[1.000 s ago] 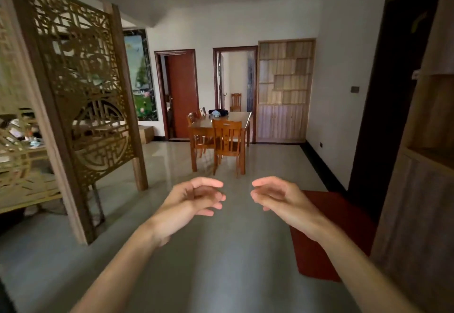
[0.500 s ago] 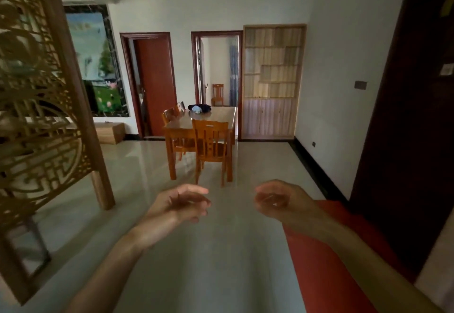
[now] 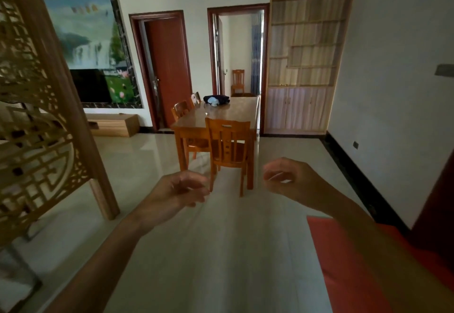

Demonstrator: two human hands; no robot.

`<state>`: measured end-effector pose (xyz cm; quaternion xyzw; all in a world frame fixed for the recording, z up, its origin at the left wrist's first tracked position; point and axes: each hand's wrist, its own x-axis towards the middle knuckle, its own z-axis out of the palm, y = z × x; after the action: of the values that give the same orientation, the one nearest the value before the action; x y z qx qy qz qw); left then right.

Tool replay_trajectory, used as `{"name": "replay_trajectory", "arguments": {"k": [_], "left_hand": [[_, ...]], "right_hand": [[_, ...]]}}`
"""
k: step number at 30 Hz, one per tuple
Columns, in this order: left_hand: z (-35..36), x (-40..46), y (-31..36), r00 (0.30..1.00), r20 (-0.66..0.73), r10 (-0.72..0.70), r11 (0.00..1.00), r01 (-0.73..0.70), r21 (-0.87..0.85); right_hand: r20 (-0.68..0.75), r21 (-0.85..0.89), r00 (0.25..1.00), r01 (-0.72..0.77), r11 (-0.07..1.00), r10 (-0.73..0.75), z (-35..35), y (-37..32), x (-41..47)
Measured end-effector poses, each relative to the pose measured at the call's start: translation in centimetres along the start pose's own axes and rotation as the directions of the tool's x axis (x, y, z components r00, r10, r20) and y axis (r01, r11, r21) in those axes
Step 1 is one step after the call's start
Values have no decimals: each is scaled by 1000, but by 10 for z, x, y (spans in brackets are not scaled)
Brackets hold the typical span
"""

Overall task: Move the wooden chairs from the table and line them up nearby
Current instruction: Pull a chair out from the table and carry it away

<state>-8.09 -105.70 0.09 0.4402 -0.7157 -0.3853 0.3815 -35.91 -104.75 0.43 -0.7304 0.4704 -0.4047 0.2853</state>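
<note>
Both hands empty, left hand (image 3: 180,191) and right hand (image 3: 286,180) fingers loosely curled; table (image 3: 221,116) nearer than before, I judge nearest chair (image 3: 227,141) next.

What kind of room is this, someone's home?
Most likely a home's dining and living area: a wooden dining table with matching wooden chairs pushed in, a large landscape picture on the wall, and a built-in shelf cabinet beside an inner doorway.
</note>
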Motion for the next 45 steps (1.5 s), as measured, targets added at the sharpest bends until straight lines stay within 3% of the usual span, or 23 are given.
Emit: {"name": "replay_trajectory", "arguments": {"k": [11,20,24,29,32,39,45], "left_hand": [[-46,321,-124,989,130,64,976,-89,198],[-67,562,-215,977,213,21,951,-85,297],[-78,666,-264,972,234,-11,946,-66,318],[-93,793,-327,962,251,-108,876,-27,481],[-90,849,-363,955,259,-142,768,-59,638],[-89,983,-449,959,277,-63,677,-163,718],[-104,1115,-520,950,307,55,637,-270,722]], "right_hand": [[74,-117,993,-86,989,95,6,158,285],[56,-152,987,-142,978,152,-13,296,494],[71,-76,985,-155,985,160,-19,364,592],[59,-76,986,-149,986,153,-24,433,716],[73,-212,986,-129,969,147,-8,477,770],[35,-530,989,-104,841,144,11,580,882],[-72,-604,958,-262,753,276,16,655,976]]}}
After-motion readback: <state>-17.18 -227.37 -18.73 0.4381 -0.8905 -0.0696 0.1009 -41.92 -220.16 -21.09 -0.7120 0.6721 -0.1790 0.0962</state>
